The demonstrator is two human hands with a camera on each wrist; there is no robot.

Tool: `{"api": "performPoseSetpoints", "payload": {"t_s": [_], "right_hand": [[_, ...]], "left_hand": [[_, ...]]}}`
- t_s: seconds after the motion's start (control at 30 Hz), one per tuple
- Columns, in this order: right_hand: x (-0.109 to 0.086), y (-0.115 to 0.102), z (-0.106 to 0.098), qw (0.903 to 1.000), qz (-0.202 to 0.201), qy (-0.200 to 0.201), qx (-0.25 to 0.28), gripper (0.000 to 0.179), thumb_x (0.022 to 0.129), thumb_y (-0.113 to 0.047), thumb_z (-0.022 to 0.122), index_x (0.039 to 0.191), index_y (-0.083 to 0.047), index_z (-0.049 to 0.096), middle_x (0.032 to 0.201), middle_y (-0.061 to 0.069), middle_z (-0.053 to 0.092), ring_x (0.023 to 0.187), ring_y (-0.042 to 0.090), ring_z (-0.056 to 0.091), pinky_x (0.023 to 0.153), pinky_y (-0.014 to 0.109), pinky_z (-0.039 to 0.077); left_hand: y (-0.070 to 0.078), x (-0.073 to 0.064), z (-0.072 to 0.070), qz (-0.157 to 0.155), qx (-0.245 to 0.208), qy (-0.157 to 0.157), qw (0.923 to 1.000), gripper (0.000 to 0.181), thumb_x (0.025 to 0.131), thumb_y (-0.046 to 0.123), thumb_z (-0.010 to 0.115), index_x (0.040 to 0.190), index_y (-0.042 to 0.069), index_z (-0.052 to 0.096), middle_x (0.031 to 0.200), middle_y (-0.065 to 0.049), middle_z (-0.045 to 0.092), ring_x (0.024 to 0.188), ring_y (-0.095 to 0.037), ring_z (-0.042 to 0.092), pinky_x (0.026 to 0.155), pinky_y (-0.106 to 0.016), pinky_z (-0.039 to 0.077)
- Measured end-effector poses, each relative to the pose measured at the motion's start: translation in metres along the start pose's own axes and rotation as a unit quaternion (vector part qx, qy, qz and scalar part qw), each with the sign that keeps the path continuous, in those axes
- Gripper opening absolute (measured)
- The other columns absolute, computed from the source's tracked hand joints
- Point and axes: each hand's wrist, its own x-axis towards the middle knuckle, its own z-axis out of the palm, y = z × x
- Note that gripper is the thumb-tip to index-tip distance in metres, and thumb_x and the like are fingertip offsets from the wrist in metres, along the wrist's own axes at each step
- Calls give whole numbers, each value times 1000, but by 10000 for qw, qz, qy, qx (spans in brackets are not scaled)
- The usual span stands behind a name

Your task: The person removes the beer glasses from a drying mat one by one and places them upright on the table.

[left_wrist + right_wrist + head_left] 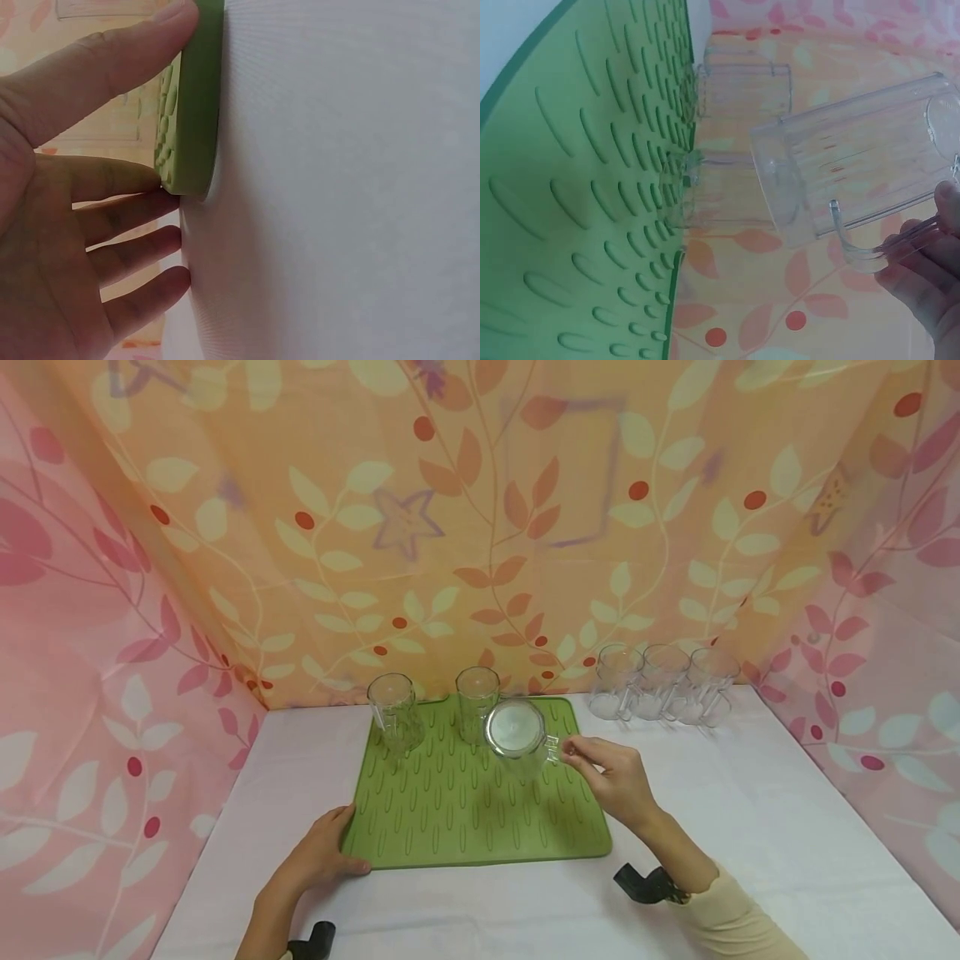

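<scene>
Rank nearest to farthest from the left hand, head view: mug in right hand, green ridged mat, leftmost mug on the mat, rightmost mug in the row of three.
1. Green ridged mat: touching the left hand.
2. Leftmost clear mug: mat's far-left corner.
3. Held clear mug: in the right hand, above the mat.
4. Rightmost clear mug: far right.

- Bright and even in the head view, seemingly lit from above, with a warm tone on the patterned curtain.
- Softly shadowed on the green mat, below the glass mug, with a pale gleam on its base near the centre.
- Stretched toward the left and right edges, wide-angle style.
- Dimmer and greyer in the left wrist view, with diffuse shadow on the tablecloth and a shaded left hand; blurred and pale at upper left.
- Hazy, cool and low-contrast in the right wrist view.
</scene>
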Motion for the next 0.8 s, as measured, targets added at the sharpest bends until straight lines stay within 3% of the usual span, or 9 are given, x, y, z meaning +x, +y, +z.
{"api": "performPoseSetpoints", "payload": {"t_s": [0.23, 0.53, 0.6, 0.7, 0.8], "right_hand": [[4, -1, -1, 9968, -770, 103, -209, 35, 62, 15, 78, 94, 2, 72, 84, 10, 75, 71, 20, 70, 60, 16, 54], [7, -5, -3, 9939, -1018, -46, -419, 36, 62, 11, 79, 95, 1, 72, 85, 10, 75, 73, 20, 71, 62, 20, 56], [7, -5, -4, 9932, -1077, -68, -446, 29, 68, 7, 79, 95, 0, 72, 86, 9, 74, 74, 20, 71, 63, 21, 57], [7, -5, -4, 9921, -1166, -94, -450, 11, 86, -7, 71, 95, 1, 71, 85, 10, 74, 75, 22, 71, 64, 24, 58], [6, -5, -4, 9918, -1195, -116, -436, 29, 99, -21, 55, 94, 2, 71, 86, 11, 74, 76, 24, 71, 65, 25, 58]], "left_hand": [[-1, 1, 1, 11, -29, 12, 10000, 109, 63, 29, 91, 145, -13, 32, 146, -33, 39, 135, -52, 35, 109, -64, 33], [0, -2, 1, 278, -76, 205, 9994, 103, 69, 30, 87, 143, -15, 32, 145, -36, 35, 135, -54, 30, 109, -65, 31], [2, -2, 0, 355, -104, 324, 9988, 99, 73, 31, 84, 144, -15, 33, 146, -36, 34, 135, -54, 29, 109, -66, 31], [6, -1, -4, 455, -381, 383, 9975, 92, 79, 33, 79, 145, -11, 33, 149, -34, 32, 138, -54, 27, 109, -67, 30], [13, 0, -7, 544, -895, 256, 9942, 85, 85, 37, 74, 149, -1, 33, 153, -29, 30, 140, -52, 27, 109, -68, 30]]}}
